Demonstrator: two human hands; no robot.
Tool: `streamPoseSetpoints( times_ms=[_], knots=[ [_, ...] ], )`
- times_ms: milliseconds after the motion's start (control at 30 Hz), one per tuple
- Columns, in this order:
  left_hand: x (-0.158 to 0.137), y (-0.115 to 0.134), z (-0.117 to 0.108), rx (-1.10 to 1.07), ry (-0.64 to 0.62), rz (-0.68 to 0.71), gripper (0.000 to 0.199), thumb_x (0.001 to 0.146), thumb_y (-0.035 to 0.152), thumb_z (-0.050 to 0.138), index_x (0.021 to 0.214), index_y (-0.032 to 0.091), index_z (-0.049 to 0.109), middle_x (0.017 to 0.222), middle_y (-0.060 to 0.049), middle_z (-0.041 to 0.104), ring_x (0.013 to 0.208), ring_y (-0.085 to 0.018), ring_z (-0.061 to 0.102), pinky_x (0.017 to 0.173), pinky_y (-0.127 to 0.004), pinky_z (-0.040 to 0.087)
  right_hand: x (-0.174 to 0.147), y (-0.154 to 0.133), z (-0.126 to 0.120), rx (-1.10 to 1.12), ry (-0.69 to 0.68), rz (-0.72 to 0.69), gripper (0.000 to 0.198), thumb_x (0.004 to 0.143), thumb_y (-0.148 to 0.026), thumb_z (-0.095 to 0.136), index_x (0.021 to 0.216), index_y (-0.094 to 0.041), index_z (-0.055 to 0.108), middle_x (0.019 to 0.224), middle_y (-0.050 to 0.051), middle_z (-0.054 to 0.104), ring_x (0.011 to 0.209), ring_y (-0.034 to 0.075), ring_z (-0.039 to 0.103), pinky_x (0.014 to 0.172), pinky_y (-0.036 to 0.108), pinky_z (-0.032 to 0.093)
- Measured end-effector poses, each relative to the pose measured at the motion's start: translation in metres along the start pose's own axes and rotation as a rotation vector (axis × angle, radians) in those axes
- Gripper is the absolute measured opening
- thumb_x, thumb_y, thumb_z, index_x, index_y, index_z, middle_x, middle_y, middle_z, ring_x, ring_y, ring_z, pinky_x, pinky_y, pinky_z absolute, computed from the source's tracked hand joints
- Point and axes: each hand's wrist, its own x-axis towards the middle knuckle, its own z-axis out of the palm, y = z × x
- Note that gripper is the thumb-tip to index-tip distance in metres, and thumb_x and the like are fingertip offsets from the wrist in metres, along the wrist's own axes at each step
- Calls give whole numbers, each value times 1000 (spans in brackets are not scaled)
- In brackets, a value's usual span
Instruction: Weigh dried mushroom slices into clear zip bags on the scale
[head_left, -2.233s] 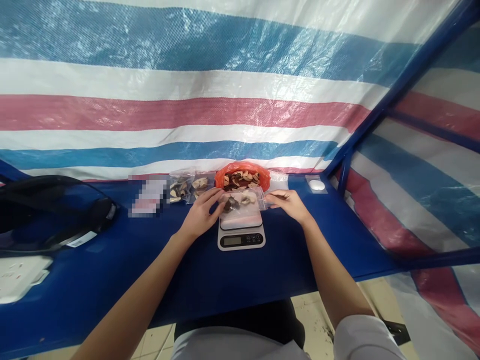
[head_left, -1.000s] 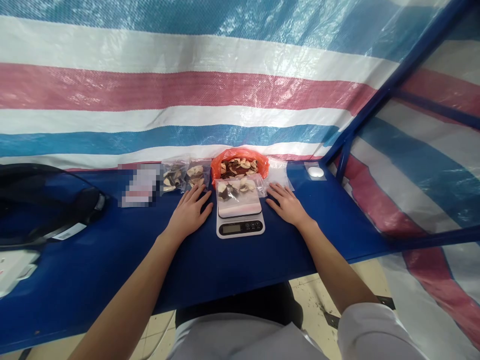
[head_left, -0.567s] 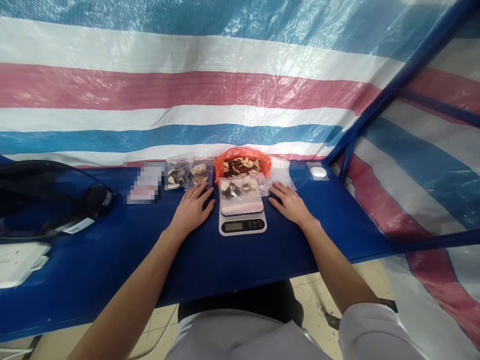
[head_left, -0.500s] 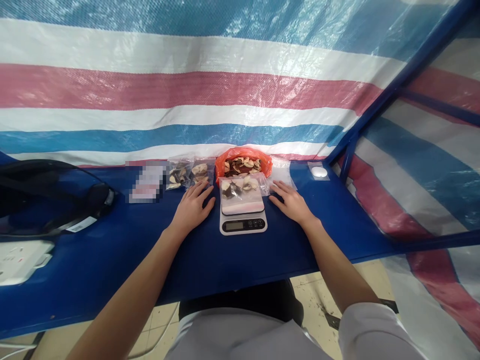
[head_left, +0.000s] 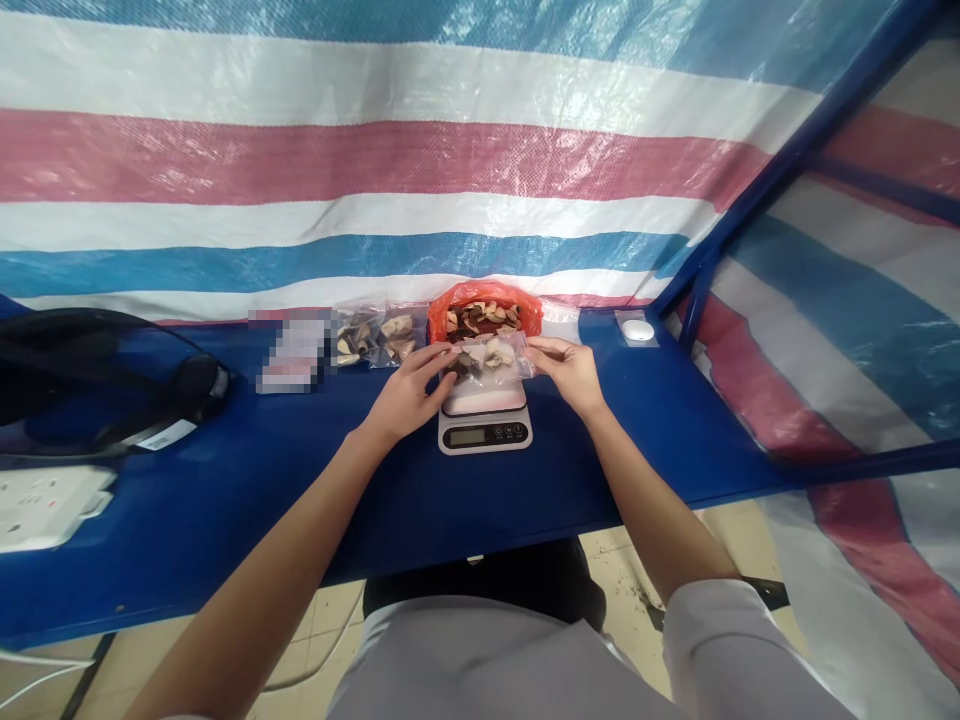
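Note:
A clear plastic bag [head_left: 491, 365] with pale and dark dried slices, like dried mushrooms, is over the platform of a white digital kitchen scale [head_left: 484, 433]. The fingers of my left hand [head_left: 411, 395] are closed on its left edge. At its right edge, the thumb and fingers of my right hand [head_left: 568, 372] pinch the plastic. Just behind, an open red plastic bag [head_left: 529, 308] holds more of the same slices. Whether the held bag still touches the scale, I cannot tell.
Left of the red bag lie two clear bags of slices [head_left: 356, 338]. Farther left are a blurred-out packet [head_left: 294, 355], a black headset [head_left: 196, 390] and a white power strip [head_left: 52, 508]. A white oval case [head_left: 638, 330] sits at the right on the blue table [head_left: 480, 510].
Both hands have moved inward from beside the scale to the clear bag and taken hold of its edges. The bag has shifted slightly, now nearer the red bag.

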Motion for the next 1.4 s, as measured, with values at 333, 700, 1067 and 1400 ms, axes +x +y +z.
streamPoseSetpoints(
  times_ms=[333, 700, 1067, 1400],
  knots=[
    [6, 7, -1, -22, -29, -47, 41, 99, 42, 48, 127, 20, 68, 137, -13, 65, 128, -27, 61, 113, -47, 47, 0, -1, -5, 116, -77, 109, 42, 57, -43, 91, 90, -20, 79, 88, 3, 80, 85, 24, 75, 73, 36, 64],
    [33, 14, -2, -64, 31, -93, 40, 96, 42, 50, 115, 16, 74, 120, -13, 73, 113, -27, 67, 105, -40, 50, 18, -33, -4, -58, -251, -123, 32, 66, -43, 85, 88, -20, 81, 102, 5, 80, 87, 22, 74, 79, 36, 62],
    [78, 15, -10, -610, -78, -424, 40, 82, 58, 71, 101, 24, 81, 103, -4, 79, 99, -27, 70, 87, -31, 55, 44, -75, 8, -149, -417, -346, 27, 79, -44, 77, 93, -22, 82, 103, 3, 80, 99, 25, 74, 95, 40, 58],
    [75, 17, -1, -782, -87, -477, 35, 75, 53, 78, 87, 20, 80, 88, -6, 75, 79, -19, 65, 75, -28, 53, 52, -68, 8, -151, -393, -324, 23, 79, -43, 77, 92, -25, 83, 101, 3, 81, 100, 26, 75, 96, 41, 58]
  ],
)
